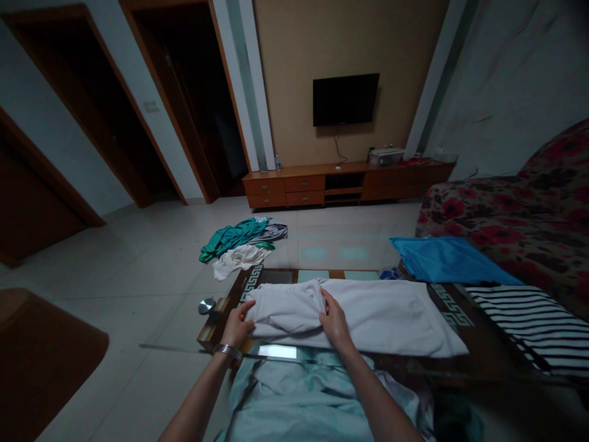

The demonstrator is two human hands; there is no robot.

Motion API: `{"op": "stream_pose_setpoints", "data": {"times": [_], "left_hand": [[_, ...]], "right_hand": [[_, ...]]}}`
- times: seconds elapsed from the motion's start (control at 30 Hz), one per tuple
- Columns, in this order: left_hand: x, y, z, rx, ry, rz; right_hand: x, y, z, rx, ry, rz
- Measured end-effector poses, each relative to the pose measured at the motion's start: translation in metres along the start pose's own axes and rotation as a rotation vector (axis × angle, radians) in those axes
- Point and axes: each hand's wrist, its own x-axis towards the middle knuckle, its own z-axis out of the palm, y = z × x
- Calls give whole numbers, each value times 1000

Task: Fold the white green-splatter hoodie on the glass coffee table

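Note:
A white cloth (pixel 386 316) lies lengthwise across the glass-topped table (pixel 262 276), its left part doubled over in a loose, wrinkled layer. At the cloth's left end, my left hand (pixel 238 324) grips the edge between thumb and fingers; a silver bracelet is on that wrist. My right hand (pixel 334 316) pinches the folded layer near the cloth's middle, fingers closed on the fabric. Between the hands the upper layer is bunched and slightly raised.
Right of the white cloth lie a blue cloth (pixel 453 261) and a striped garment (pixel 534 325). Pale green fabric (pixel 299 399) is nearest me. Clothes (pixel 237 239) are heaped on the floor beyond the table. A floral sofa (pixel 501 202) stands right, a brown seat (pixel 46 362) left.

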Motion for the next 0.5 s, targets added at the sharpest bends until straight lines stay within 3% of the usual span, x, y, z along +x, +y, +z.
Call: {"op": "stream_pose_setpoints", "data": {"times": [0.1,0.2,0.3,0.4,0.5], "left_hand": [[-4,-6,-3,51,18,74],[-7,-5,-9,98,70,181],[-8,5,-9,198,135,302],[-11,14,1,382,85,403],[-17,13,12,576,-12,495]], "right_hand": [[-2,0,-9,-47,47,9],[-15,-20,-20,-164,74,-131],[-32,-48,-24,-240,-86,-337],[-39,-61,-22,-290,-233,-454],[-38,-55,-20,-297,-198,-424]]}}
